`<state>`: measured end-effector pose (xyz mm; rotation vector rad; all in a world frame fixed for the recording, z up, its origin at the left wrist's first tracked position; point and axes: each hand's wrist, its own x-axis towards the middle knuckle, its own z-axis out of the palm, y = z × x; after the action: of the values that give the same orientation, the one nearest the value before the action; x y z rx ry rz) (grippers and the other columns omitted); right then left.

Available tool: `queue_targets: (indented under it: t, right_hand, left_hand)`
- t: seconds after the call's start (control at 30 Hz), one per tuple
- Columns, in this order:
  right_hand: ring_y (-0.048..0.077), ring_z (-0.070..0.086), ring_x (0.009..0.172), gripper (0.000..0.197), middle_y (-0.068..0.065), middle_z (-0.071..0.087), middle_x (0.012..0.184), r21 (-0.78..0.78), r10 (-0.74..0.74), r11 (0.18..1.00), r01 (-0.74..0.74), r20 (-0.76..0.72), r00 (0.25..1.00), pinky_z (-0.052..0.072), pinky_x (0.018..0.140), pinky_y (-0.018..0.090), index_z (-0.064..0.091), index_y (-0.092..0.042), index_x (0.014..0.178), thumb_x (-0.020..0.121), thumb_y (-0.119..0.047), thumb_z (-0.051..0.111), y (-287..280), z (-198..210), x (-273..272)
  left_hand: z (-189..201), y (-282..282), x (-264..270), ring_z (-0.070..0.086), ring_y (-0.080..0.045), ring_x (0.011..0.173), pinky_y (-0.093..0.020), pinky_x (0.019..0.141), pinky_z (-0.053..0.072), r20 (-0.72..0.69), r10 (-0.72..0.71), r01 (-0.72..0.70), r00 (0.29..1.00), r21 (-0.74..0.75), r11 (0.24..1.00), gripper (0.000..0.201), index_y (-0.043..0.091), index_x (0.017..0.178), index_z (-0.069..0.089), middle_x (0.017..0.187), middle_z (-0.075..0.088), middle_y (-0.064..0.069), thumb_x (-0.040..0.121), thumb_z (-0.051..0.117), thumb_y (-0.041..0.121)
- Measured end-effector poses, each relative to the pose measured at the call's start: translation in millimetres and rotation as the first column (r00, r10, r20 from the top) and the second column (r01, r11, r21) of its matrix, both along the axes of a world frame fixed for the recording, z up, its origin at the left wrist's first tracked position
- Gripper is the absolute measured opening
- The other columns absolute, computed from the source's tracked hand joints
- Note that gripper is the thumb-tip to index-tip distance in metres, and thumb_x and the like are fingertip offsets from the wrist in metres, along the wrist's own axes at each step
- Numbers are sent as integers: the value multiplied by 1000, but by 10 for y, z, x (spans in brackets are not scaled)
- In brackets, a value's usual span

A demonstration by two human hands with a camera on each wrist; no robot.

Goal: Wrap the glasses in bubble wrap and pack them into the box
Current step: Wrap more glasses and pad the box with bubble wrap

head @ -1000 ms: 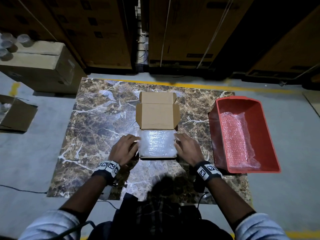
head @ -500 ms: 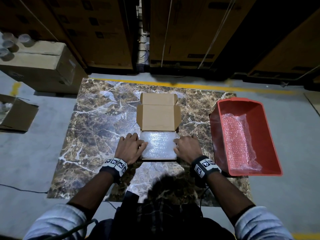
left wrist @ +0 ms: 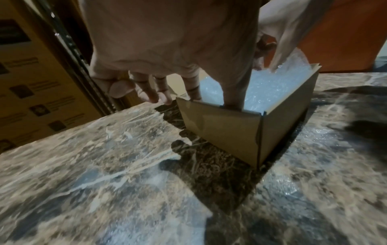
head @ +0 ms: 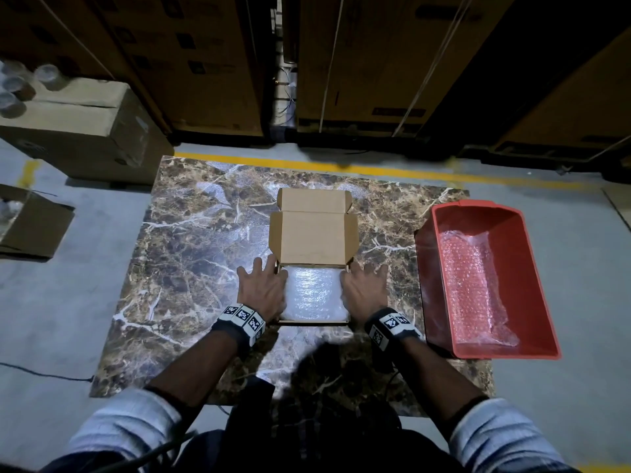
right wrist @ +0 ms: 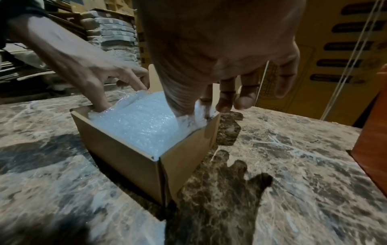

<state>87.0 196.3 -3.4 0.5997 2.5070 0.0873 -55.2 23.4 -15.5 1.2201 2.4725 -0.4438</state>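
Observation:
A small cardboard box (head: 314,323) stands on the marble table (head: 191,254) with its lid (head: 312,240) folded up at the far side. A white bubble wrap bundle (head: 312,293) fills the box; no glass shows through it. My left hand (head: 269,273) lies at the box's left wall, thumb pushed down between wall and bundle (left wrist: 270,86), fingers (left wrist: 155,92) spread outside. My right hand (head: 358,274) mirrors it at the right wall, its thumb pressing into the bundle (right wrist: 142,122), its fingers (right wrist: 243,99) hanging outside the box (right wrist: 130,157).
A red plastic bin (head: 478,203) holding bubble wrap sheets (head: 474,288) stands at the table's right edge. On the floor to the left, a closed carton (head: 85,131) carries several clear glasses (head: 17,87); an open carton (head: 30,223) lies nearer. Tall cartons line the back.
Both hands slid forward along the box's sides and their curled fingers straightened and spread. The bubble wrap bundle now sits lower in the box.

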Motion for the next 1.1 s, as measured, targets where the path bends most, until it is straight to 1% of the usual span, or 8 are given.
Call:
queue_targets:
  t: [0.13, 0.23, 0.4, 0.6, 0.7, 0.8, 0.97, 1.1]
  right_hand:
    - [33, 57, 123, 40, 11, 51, 141, -6, -14, 1000, 14, 16, 1000, 30, 108, 66, 56, -18, 133, 95, -28, 61, -12, -71, -13]
    - [29, 63, 111, 43, 12, 54, 136, -1, -1, 1000, 1, 21, 1000, 32, 106, 67, 53, -13, 135, 95, -25, 61, -15, -108, -66]
    - [24, 69, 92, 53, 12, 57, 132, -26, -50, 998, 50, 23, 998, 29, 108, 67, 45, -5, 140, 95, -25, 62, -58, -168, -151]
    - [29, 67, 96, 62, 13, 53, 127, -35, -89, 995, 89, -23, 996, 31, 107, 69, 36, -7, 141, 90, -29, 64, -155, -226, -41]
    - [34, 62, 108, 48, 13, 50, 133, -85, -114, 991, 106, -94, 989, 35, 106, 66, 33, -13, 138, 94, -20, 50, -174, -235, 146]
    - [34, 57, 118, 39, 11, 47, 139, -182, -150, 975, 125, -135, 979, 39, 106, 62, 37, -17, 139, 102, -29, 45, -154, -186, 295]
    - [27, 60, 118, 44, 7, 56, 137, -171, -81, 984, 45, -209, 975, 41, 106, 55, 52, -20, 137, 100, -44, 53, -61, 2, 382]
    - [30, 58, 124, 61, 6, 54, 143, -58, -22, 998, 13, -168, 986, 39, 107, 58, 47, -21, 144, 95, -55, 59, -61, 78, 366]
  left_hand:
    - [-116, 19, -33, 54, -30, 109, -44, 78, 47, 84, 46, -45, 995, -9, 999, 52, 26, 129, 48, 129, 45, -6, 84, 64, 49]
    - [-175, 60, -56, 65, -32, 97, -35, 66, 43, 128, 67, -65, 990, -15, 998, 57, 25, 137, 41, 127, 51, -6, 87, 62, 45]
    - [-245, 89, -29, 68, -33, 95, -36, 67, 40, 161, 111, -108, 981, -27, 994, 58, 25, 148, 26, 119, 59, -9, 97, 50, 33]
    - [-181, 117, 33, 69, -33, 98, -37, 66, 40, 134, 85, -81, 987, -39, 996, 57, 16, 147, 30, 121, 61, -7, 96, 54, 22]
    - [-153, -13, 53, 70, -31, 90, -34, 62, 39, 70, 3, -4, 998, 18, 1000, 53, 16, 146, 33, 117, 63, -5, 98, 49, 28]
    - [-145, -169, 111, 70, -28, 85, -32, 57, 39, 44, -65, 62, 997, 58, 996, 39, 17, 133, 45, 114, 63, -3, 100, 44, 37]
    - [-95, -405, 153, 67, -26, 78, -30, 48, 44, 85, -27, 5, 996, 248, 969, 53, 21, 130, 49, 122, 52, -1, 89, 60, 52]
    - [-41, -386, 145, 67, -25, 84, -28, 48, 43, 41, -54, 44, 998, 226, 973, 58, 26, 135, 48, 125, 53, -1, 90, 57, 61]
